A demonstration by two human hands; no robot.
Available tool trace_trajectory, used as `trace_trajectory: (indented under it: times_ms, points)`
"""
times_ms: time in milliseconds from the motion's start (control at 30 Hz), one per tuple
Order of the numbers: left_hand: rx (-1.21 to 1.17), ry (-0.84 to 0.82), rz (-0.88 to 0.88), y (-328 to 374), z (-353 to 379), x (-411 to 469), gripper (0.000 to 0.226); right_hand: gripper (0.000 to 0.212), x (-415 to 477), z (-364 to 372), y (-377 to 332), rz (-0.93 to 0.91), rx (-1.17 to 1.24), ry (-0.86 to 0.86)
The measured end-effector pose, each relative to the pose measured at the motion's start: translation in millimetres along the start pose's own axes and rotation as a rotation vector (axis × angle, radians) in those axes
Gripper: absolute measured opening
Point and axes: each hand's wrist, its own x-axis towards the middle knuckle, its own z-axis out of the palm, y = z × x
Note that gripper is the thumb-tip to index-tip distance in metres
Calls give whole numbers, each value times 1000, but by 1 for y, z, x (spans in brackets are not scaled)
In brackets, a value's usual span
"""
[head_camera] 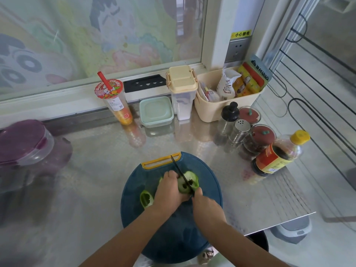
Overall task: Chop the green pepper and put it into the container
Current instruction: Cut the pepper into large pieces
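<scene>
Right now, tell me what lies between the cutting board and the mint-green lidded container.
Head view: only bare steel countertop lies between the cutting board and the mint-green lidded container.

A wide bare band of the steel counter is left open in the middle of the frame, between the round blue cutting board at the lower centre and the row of things along the window. At the left edge this band is closed by a purple-lidded container. In the upper centre the way to the window is blocked by a drink cup, a pale green box and a tall cream-lidded jar. On the right, passage is narrowed by a cream basket, small spice jars and a tilted sauce bottle.
</scene>
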Motion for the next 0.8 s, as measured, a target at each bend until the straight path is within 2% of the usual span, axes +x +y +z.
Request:
trace_trajectory:
  times_ms: [233,433,667,800]
  points:
    - [49,-82,27,0,-7,8,60,23,8,4,0,17,15,-26]
    - [55,-101,120,0,-13,5,58,24,15,6,-1,8,29,10]
    - [76,-205,203,-10,-30,-2,60,22,11,-4,1,-9,77,51]
    - [87,-182,231,-9,-34,-13,62,25,11,-4,1,-23,62,35]
